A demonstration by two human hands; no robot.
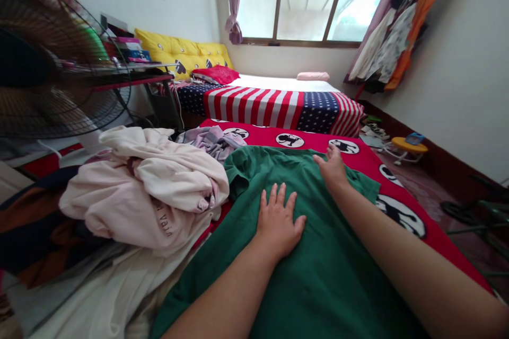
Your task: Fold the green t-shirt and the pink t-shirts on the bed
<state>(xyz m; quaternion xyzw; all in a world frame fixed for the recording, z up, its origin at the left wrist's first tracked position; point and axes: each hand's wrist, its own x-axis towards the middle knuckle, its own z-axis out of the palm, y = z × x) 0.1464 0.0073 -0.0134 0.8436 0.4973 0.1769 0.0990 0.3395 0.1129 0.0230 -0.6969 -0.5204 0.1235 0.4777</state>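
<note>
A green T-shirt [318, 270] lies spread out on a red cover [262, 135] printed with black-and-white round figures. My left hand [278, 222] rests flat on the middle of the shirt, fingers spread. Farther up, near the shirt's collar and right shoulder, my right hand [333, 169] has its fingers stretched out and its thumb apart; whether it touches the cloth I cannot tell. Both short sleeves reach out to the sides. Close on the left sits a heap of clothes with a pale pink sweatshirt [131, 206] on top.
A fan [59, 63] stands at the far left. Behind lies a bed with a stars-and-stripes sheet [254, 106] under a window. Clothes [397, 37] hang at the right wall, above a small yellow stool [409, 144]. A grey-purple garment [212, 140] lies behind the heap.
</note>
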